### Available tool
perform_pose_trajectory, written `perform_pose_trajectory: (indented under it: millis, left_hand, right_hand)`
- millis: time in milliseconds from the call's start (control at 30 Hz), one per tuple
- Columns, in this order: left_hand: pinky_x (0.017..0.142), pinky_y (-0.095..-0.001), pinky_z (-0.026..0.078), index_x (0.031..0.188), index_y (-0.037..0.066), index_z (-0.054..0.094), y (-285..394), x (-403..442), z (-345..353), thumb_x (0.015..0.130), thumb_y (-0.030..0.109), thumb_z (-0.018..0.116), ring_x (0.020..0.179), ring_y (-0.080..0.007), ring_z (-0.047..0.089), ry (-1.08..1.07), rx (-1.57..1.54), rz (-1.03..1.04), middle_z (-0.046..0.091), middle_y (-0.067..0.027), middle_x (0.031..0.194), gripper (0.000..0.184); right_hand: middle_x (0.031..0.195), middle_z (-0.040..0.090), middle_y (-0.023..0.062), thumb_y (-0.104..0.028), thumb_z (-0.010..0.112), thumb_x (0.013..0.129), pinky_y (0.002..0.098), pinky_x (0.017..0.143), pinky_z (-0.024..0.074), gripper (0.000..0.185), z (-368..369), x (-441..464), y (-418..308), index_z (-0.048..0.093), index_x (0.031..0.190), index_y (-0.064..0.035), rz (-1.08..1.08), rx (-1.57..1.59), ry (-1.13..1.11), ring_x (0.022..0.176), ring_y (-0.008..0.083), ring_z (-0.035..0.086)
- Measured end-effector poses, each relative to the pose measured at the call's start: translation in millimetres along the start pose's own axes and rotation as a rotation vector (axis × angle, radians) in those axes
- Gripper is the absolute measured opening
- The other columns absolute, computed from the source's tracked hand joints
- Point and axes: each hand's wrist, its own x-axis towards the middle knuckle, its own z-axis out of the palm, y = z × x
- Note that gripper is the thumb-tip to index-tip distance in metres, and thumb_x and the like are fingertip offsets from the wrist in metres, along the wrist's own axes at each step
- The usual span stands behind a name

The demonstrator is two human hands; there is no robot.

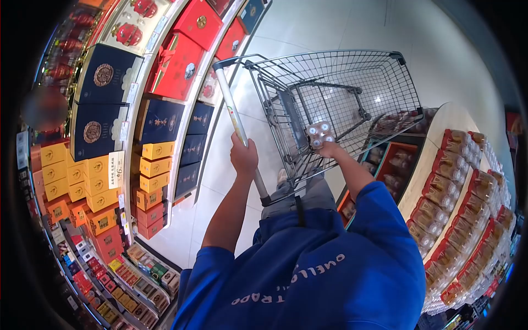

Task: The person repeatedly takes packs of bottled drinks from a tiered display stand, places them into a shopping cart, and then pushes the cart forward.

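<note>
A metal shopping cart [352, 82] stands in front of me, its long handle [228, 96] slanting down on the near side. My left hand [243, 155] is closed around the middle of that handle. Over the near end of the cart basket, my right hand [329, 149] holds a small pack of bottles [320, 133] with pale round caps. The fingers of my right hand are partly hidden behind the pack. Apart from the pack, the wire basket shows bare mesh.
Shelves on the left hold dark blue boxes [98, 131], red gift boxes [179, 66] and yellow boxes [155, 166]. On the right, a curved display [434, 137] carries rows of packaged goods with red labels [444, 184]. Pale floor tiles [297, 27] lie beyond the cart.
</note>
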Motion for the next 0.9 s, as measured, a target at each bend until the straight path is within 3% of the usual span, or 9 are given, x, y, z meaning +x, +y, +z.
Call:
perform_pose_trajectory:
  millis: [100, 200, 300, 400, 500, 667, 767, 900]
  left_hand:
    - [0.083, -0.0548, 0.054, 0.14, 0.008, 0.047, 10, 18, -5, 0.094, 0.024, 0.064, 0.093, -0.0455, 0.07, -0.003, 0.039, 0.003, 0.072, -0.0258, 0.099, 0.052]
    - [0.086, -0.0555, 0.053, 0.14, 0.009, 0.047, 10, 39, -6, 0.093, 0.026, 0.065, 0.097, -0.0468, 0.069, -0.001, 0.084, 0.041, 0.072, -0.0268, 0.103, 0.053]
    - [0.09, -0.0553, 0.052, 0.137, 0.01, 0.052, 21, 53, -17, 0.092, 0.027, 0.066, 0.101, -0.047, 0.069, -0.006, 0.04, 0.084, 0.072, -0.0269, 0.106, 0.05]
    - [0.092, -0.0555, 0.052, 0.135, 0.01, 0.054, 18, 70, -15, 0.09, 0.028, 0.066, 0.102, -0.0474, 0.069, 0.021, 0.078, 0.131, 0.073, -0.0269, 0.106, 0.05]
    - [0.094, -0.0554, 0.051, 0.135, 0.009, 0.054, 2, 89, -12, 0.089, 0.027, 0.065, 0.103, -0.0484, 0.068, 0.03, 0.039, 0.229, 0.073, -0.027, 0.107, 0.051]
    - [0.1, -0.0514, 0.049, 0.136, 0.003, 0.056, -11, 101, -24, 0.088, 0.027, 0.066, 0.112, -0.048, 0.065, 0.017, 0.039, 0.332, 0.07, -0.0289, 0.118, 0.055]
    - [0.101, -0.0489, 0.048, 0.133, -0.001, 0.058, -25, 109, -30, 0.088, 0.028, 0.068, 0.114, -0.047, 0.064, -0.098, -0.087, 0.298, 0.069, -0.0288, 0.12, 0.055]
    - [0.099, -0.0473, 0.048, 0.131, -0.005, 0.058, -43, 112, -35, 0.092, 0.031, 0.066, 0.112, -0.0429, 0.064, 0.073, -0.01, 0.393, 0.068, -0.0266, 0.117, 0.054]
  right_hand:
    - [0.118, 0.071, 0.0271, -0.052, 0.059, 0.095, 0.0522, 0.116, 0.0389, 0.057, -45, -94, -53, 0.073, 0.118, -0.0015, 0.053, -0.096, 0.069, 0.118, 0.0389, 0.066]
    - [0.124, 0.067, 0.0242, -0.051, 0.06, 0.096, 0.053, 0.119, 0.0317, 0.056, -19, -140, -60, 0.068, 0.121, -0.0019, 0.014, -0.175, 0.322, 0.124, 0.036, 0.061]
    - [0.135, 0.06, 0.0204, -0.046, 0.062, 0.096, 0.0499, 0.121, 0.0285, 0.055, 40, -149, -53, 0.062, 0.127, -0.0016, -0.235, -0.186, 0.892, 0.134, 0.0355, 0.05]
    - [0.142, 0.052, 0.018, -0.045, 0.067, 0.092, 0.0506, 0.121, 0.0283, 0.062, 30, -153, -75, 0.056, 0.134, -0.0009, -0.14, -0.046, 0.682, 0.142, 0.0355, 0.039]
    - [0.144, 0.052, 0.0181, -0.043, 0.07, 0.088, 0.0506, 0.121, 0.0286, 0.066, 27, -160, -92, 0.055, 0.136, -0.0007, -0.117, -0.087, 0.583, 0.144, 0.0368, 0.038]
    - [0.15, 0.049, 0.0207, -0.04, 0.072, 0.085, 0.0477, 0.122, 0.0327, 0.073, 67, -185, -114, 0.052, 0.143, -0.0004, -0.208, -0.005, 0.711, 0.151, 0.0376, 0.032]
    - [0.147, 0.052, 0.0234, -0.04, 0.073, 0.084, 0.0471, 0.119, 0.0377, 0.07, 118, -196, -105, 0.055, 0.141, -0.0015, -0.247, 0.543, 0.51, 0.145, 0.0398, 0.042]
    - [0.143, 0.054, 0.0259, -0.038, 0.072, 0.087, 0.0467, 0.112, 0.045, 0.061, 166, -243, -56, 0.058, 0.136, -0.0046, -0.035, 0.584, 0.871, 0.132, 0.0423, 0.054]
